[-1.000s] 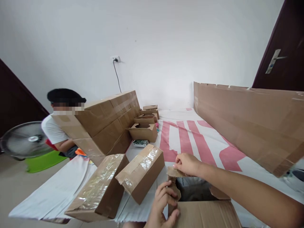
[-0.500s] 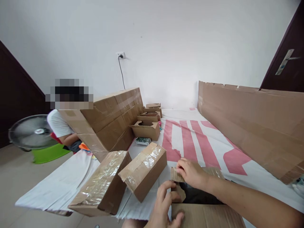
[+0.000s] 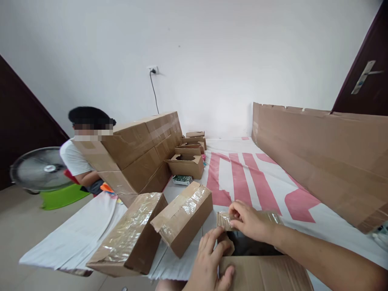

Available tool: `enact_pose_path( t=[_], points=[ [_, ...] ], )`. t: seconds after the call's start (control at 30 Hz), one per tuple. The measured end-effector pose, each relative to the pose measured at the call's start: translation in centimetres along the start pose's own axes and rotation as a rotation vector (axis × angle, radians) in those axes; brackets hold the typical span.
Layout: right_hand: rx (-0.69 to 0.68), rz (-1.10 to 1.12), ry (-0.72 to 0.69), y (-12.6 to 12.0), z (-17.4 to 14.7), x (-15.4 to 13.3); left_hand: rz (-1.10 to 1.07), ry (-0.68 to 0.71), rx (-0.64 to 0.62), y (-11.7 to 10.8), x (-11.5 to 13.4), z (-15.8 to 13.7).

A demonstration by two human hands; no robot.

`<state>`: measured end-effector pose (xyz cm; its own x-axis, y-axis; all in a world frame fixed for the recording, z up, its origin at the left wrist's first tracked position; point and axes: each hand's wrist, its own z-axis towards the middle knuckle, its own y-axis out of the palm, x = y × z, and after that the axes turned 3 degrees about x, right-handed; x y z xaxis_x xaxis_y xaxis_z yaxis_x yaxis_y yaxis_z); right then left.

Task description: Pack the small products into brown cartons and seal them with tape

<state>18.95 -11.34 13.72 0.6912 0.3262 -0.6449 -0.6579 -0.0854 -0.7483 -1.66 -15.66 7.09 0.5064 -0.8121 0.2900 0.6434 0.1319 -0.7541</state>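
Observation:
An open cardboard box [image 3: 263,273] sits at the table's near edge, with dark contents showing in its opening. My left hand [image 3: 210,256] grips its left end, fingers over the rim and thumb against the near flap. At the far side, my right hand [image 3: 253,222] has curled fingers on the raised far flap [image 3: 223,221], which carries clear shiny tape. Whether the fingertips pinch the tape or only the flap is hard to see. Left of my hands lie two taped cardboard boxes, a nearer one [image 3: 130,232] and a smaller one [image 3: 184,216].
Behind them stands a stack of taped boxes [image 3: 136,149], with a person [image 3: 79,161] beyond it. Several open boxes [image 3: 186,163] line its right side, near a small green-and-white packet [image 3: 182,180]. A tall cardboard panel [image 3: 321,153] borders the right. A fan [image 3: 39,167] stands left.
My right hand has slid slightly right along the far flap, uncovering more of its taped end. My left hand has shifted a little upward at the box's left end.

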Motion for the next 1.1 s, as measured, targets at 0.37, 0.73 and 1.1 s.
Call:
enact_pose_path(
  t=[0.37,0.73,1.1],
  points=[
    [-0.109,-0.143,0.022,0.4,4.2,-1.7,0.007,-0.018,-0.005,0.0,0.3,-0.2],
    [-0.252,-0.060,0.330,0.2,5.3,-2.2,0.012,-0.007,0.008,0.0,0.4,-0.2],
    [-0.207,-0.182,0.189,-0.9,4.2,-2.9,0.076,0.006,0.006,-0.3,0.7,0.2]
  ],
)
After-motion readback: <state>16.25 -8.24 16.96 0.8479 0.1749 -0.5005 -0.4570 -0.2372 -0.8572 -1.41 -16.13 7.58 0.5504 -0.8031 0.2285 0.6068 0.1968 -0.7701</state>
